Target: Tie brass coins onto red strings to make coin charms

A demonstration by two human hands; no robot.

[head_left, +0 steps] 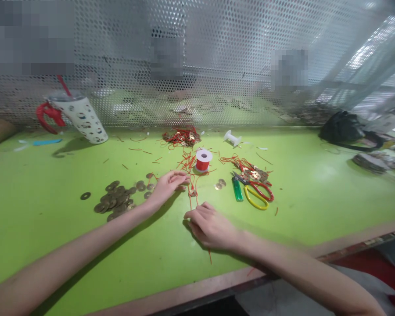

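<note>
L hand (171, 186) half-curled | R hand (211, 225) curled over red cord (190, 202) | grips unclear | cup (86, 121) w/ blurry print

The flat tabletop (296, 193) is lime green, the round metal coins (118, 198) dull bronze, the thin cord (190, 202) bright red, the plastic lighter (237, 189) translucent green, the metal scissors (249, 182) red on one loop and yellow on the other, and the tapered tumbler (84, 120) white with dark motifs.

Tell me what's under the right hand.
Red cord reaches the far side of the right hand, and cord shows again on its near side. Whatever lies beneath the hand is covered.
</note>
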